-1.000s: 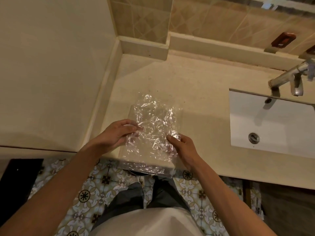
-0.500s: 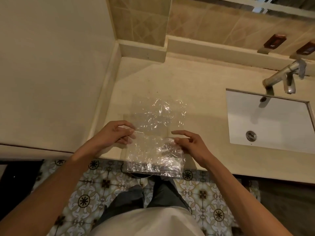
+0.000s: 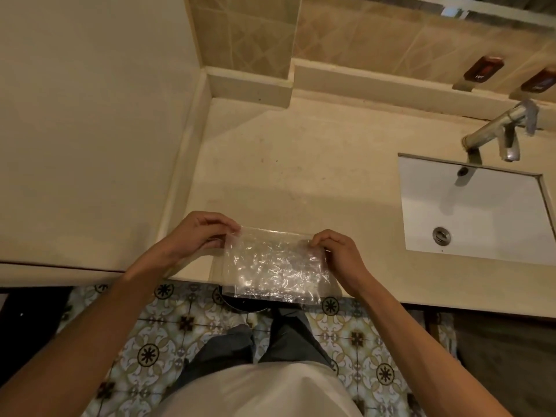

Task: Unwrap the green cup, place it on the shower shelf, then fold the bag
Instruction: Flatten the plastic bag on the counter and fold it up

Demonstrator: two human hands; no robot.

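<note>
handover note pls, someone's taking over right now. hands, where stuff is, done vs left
Left hand: pinching the bag's top left corner.
Right hand: pinching its top right corner.
Clear plastic bag: empty, crinkled, held flat over the counter's front edge, left of the sink. It looks doubled over once.
Green cup and shower shelf: not in view, so placement can't be confirmed here.
Done: bag is empty, folding under way.
Left: finish folding, probably one or two more folds, then set it down.

walls: beige tile (image 3: 246, 34); counter (image 3: 301, 164): cream stone; sink (image 3: 481, 212): white, right; floor (image 3: 168, 335): patterned tile; light: dim, warm
</note>
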